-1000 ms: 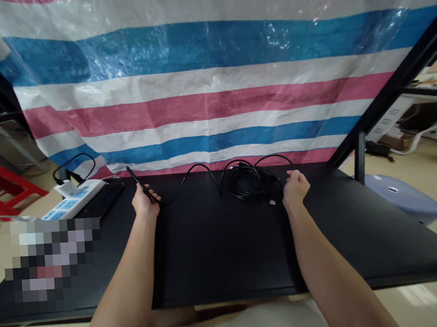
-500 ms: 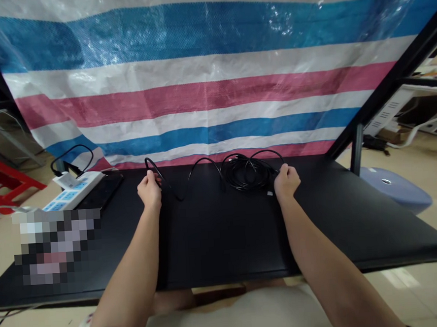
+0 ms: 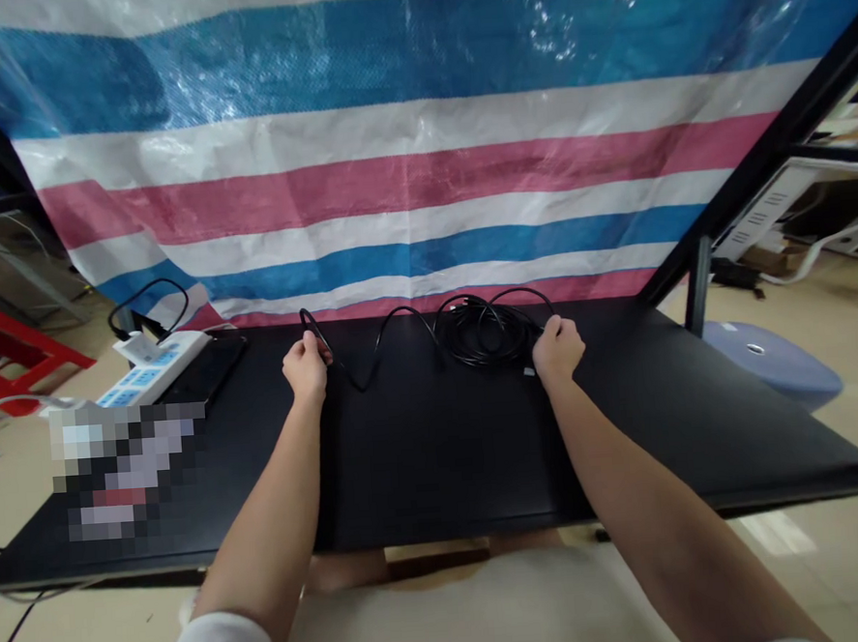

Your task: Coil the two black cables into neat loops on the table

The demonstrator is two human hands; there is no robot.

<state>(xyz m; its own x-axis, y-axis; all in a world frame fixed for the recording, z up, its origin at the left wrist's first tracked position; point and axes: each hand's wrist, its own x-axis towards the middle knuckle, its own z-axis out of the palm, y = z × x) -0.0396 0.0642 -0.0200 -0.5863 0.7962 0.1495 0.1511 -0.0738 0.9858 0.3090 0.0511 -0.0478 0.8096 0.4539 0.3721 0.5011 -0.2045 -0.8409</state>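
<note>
A thin black cable point(image 3: 484, 332) lies in a loose coil at the back of the black table point(image 3: 437, 456), with one free end running left. My left hand point(image 3: 305, 367) is closed around that free end, which loops up just above my fingers. My right hand point(image 3: 558, 347) grips the right side of the coil, fingers curled over the strands. Both forearms reach straight out from the near edge.
A white power strip point(image 3: 152, 367) with a plugged black lead and a flat black device point(image 3: 203, 372) sit at the table's left rear. A striped tarp point(image 3: 420, 167) hangs behind. A red stool point(image 3: 9, 351) stands left, a pale blue stool point(image 3: 773, 363) right.
My left hand has moved right and toward the back with the cable end, shortening the slack between it and the coil. My right hand stayed on the coil. The camera tilted slightly.
</note>
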